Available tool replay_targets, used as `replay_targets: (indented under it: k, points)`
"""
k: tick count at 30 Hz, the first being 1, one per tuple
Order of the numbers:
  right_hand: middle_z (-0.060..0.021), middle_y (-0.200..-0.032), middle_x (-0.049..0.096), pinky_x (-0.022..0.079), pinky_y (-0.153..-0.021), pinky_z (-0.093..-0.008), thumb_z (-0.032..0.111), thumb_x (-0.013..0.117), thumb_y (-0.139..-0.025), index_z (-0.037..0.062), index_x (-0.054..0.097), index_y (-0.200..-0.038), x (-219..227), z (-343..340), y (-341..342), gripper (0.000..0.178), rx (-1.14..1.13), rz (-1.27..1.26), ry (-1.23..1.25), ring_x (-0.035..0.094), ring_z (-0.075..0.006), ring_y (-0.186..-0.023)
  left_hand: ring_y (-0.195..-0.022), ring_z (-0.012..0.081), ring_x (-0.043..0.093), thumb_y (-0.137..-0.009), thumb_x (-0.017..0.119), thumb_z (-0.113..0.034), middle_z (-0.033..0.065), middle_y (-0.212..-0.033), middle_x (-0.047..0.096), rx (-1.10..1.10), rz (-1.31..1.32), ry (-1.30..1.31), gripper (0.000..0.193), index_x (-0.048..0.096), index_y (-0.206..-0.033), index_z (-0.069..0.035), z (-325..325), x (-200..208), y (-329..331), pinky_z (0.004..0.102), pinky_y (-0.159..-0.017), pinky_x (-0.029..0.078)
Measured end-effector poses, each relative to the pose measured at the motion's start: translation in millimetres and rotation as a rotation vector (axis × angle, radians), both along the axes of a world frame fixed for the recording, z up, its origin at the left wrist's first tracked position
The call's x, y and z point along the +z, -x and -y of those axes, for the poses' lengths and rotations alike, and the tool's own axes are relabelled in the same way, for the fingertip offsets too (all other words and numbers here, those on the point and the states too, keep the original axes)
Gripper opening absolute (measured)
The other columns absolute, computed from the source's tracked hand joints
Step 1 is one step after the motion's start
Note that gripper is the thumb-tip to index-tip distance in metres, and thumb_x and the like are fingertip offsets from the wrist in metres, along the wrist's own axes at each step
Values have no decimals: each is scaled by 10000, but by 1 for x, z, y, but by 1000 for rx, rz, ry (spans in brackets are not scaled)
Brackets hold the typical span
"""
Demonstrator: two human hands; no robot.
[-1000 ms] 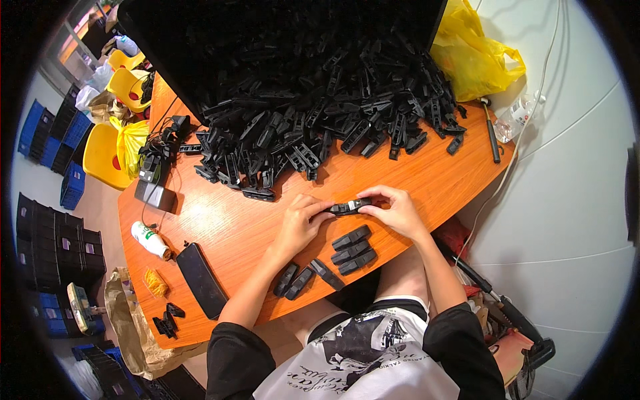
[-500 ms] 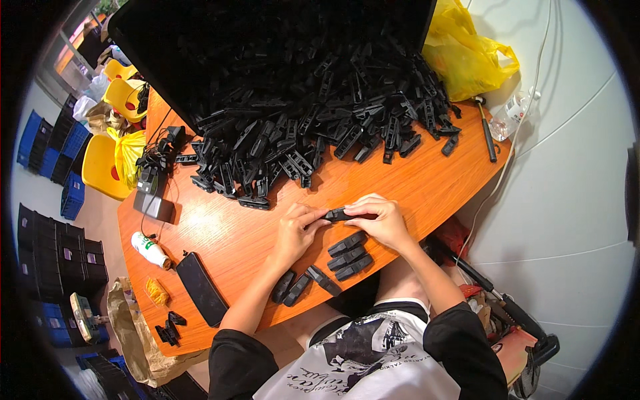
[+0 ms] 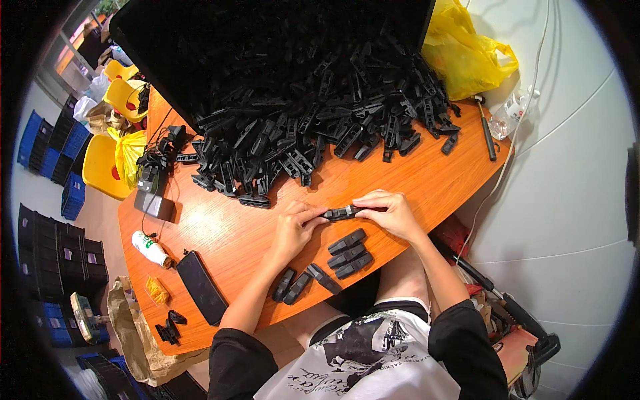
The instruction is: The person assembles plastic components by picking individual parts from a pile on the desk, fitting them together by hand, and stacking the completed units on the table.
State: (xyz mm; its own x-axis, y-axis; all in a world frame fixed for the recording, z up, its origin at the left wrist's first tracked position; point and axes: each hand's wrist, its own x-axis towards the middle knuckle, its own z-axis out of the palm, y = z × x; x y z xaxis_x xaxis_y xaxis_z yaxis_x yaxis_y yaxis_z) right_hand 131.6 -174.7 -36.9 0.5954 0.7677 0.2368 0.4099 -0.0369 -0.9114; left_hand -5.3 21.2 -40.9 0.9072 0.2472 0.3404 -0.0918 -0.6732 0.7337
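A black plastic clip-like part (image 3: 342, 213) is stretched between my two hands over the wooden table. My left hand (image 3: 297, 229) pinches its left end, and my right hand (image 3: 389, 213) pinches the right end between thumb and fingers. Just nearer to me lies a small group of similar black parts (image 3: 350, 253), side by side. Several more black parts (image 3: 298, 288) rest at the table's near edge, by my left forearm. Beyond my hands spreads a large heap of loose black plastic parts (image 3: 287, 147), spilling from a big black container (image 3: 160, 60).
On the left of the table (image 3: 220, 230) are a black phone (image 3: 201, 288), a white bottle (image 3: 151, 250), yellow rubber bands (image 3: 157, 291) and a grey power adapter (image 3: 154, 205). A hammer (image 3: 489, 130), a clear bottle (image 3: 513, 113) and a yellow bag (image 3: 467, 57) sit at the far right.
My right hand has shifted slightly right, uncovering more of the black part. My left hand stays nearly in place, still pinching its end.
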Motion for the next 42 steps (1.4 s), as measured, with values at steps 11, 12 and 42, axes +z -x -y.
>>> replay_targets:
  k: [11, 12, 42]
  points:
    - [-99, -873, 702, 501, -745, -275, 20, 760, -693, 33, 724, -949, 0, -5, 9, 259, -58, 47, -6, 637, -184, -820, -754, 245, 573, -709, 746, -54, 86, -811, 661, -6, -2, 2, 242, 721, -949, -58, 0, 1, 0, 328, -688, 472]
    - [-99, -873, 702, 501, -745, -275, 20, 760, -693, 33, 724, -949, 1, -5, 10, 259, -62, 48, -4, 637, -184, -820, -759, 245, 576, -709, 745, -51, 87, -813, 661, -3, -10, 9, 241, 721, -948, -55, 0, 2, 0, 328, -692, 473]
    - [-109, -1076, 561, 515, -804, -373, 134, 685, -809, 18, 582, -985, 22, -25, -20, 235, -254, 379, 80, 593, -286, -915, -1000, 285, 559, -895, 593, -112, 163, -1222, 502, 30, 10, 93, 344, 564, -1236, -72, 8, 12, -3, 353, -860, 460]
